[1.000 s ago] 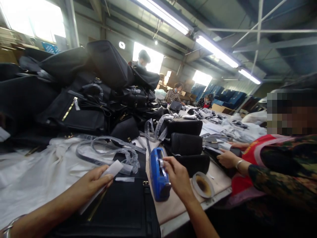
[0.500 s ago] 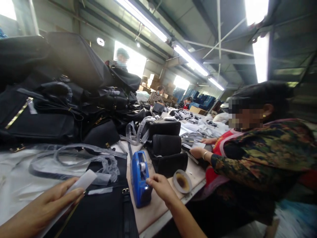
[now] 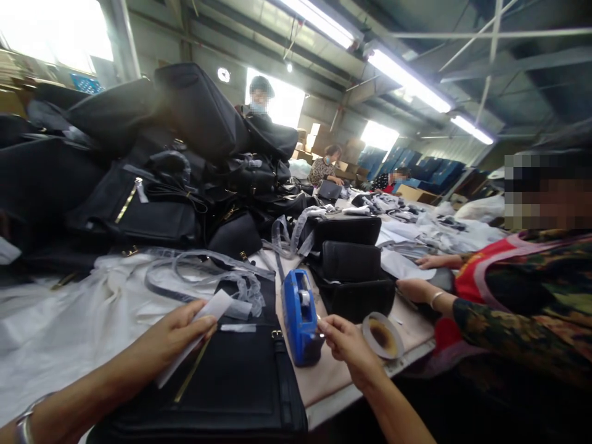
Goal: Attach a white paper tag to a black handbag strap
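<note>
My left hand is closed on a folded white paper strip, held above a black handbag with a gold zip and a side buckle. The bag's handles, wrapped in clear plastic, loop behind it on the white sheeting. To the right of the bag stands a blue tape dispenser with a small roll in it. Thumb and forefinger of my right hand pinch together at its near front end, apparently on the end of the clear tape, which hardly shows.
A wide tape roll lies near the table edge. Several black bags stand behind the dispenser. A high pile of black bags fills the left. At right a co-worker's hands handle white paper; others work farther back.
My view has swung left, so everything sits farther right in the picture. My right hand's fingertips have drawn slightly away from the dispenser. My left hand still grips the paper strip.
</note>
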A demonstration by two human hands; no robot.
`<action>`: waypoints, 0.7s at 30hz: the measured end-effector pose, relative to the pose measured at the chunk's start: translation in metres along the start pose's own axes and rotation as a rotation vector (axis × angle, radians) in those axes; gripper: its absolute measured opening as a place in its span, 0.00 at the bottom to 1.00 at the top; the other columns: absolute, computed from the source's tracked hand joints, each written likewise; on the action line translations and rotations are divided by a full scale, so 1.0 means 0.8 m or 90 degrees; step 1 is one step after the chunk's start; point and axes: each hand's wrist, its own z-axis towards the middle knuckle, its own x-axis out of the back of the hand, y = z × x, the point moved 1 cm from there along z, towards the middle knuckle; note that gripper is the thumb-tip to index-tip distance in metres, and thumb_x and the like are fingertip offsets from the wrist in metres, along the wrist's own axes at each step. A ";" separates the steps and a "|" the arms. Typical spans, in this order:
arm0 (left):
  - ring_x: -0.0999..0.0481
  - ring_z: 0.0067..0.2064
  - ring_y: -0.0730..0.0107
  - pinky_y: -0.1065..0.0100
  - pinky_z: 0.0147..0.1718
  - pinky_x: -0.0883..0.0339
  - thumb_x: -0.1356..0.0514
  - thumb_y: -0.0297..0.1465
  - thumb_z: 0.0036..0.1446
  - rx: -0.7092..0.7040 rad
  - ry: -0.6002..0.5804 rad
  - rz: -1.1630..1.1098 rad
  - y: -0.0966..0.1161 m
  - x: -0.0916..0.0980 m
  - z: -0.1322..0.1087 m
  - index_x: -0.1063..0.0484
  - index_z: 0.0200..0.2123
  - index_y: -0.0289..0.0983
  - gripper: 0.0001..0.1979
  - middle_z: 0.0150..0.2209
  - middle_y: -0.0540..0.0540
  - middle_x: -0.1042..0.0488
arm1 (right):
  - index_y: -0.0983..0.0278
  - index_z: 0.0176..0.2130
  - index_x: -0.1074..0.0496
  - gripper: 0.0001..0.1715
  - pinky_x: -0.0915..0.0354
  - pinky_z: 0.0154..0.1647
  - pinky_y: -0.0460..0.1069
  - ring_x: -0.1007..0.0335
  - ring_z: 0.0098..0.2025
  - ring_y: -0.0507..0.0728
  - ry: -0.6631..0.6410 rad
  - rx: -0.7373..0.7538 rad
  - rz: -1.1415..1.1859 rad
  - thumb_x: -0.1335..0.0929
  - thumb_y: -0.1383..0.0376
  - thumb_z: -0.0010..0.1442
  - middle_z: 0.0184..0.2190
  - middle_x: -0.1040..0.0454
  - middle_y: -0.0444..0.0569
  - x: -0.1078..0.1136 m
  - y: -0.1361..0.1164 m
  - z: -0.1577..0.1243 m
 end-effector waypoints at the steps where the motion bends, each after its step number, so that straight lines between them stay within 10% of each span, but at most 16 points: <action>1: 0.26 0.51 0.50 0.62 0.49 0.33 0.39 0.51 0.49 0.010 -0.013 -0.003 -0.002 0.001 0.001 0.30 0.52 0.37 0.32 0.49 0.43 0.23 | 0.66 0.29 0.32 0.23 0.65 0.19 0.43 0.57 0.19 0.44 -0.008 -0.006 0.015 0.27 0.49 0.52 0.20 0.41 0.36 0.000 -0.003 0.001; 21: 0.43 0.24 0.75 0.74 0.22 0.49 0.41 0.47 0.57 -0.005 -0.165 -0.173 -0.045 0.000 0.027 0.32 0.42 0.38 0.19 0.25 0.55 0.39 | 0.64 0.28 0.35 0.24 0.57 0.18 0.42 0.54 0.16 0.43 -0.028 -0.142 0.080 0.25 0.50 0.48 0.19 0.37 0.37 0.009 0.013 -0.043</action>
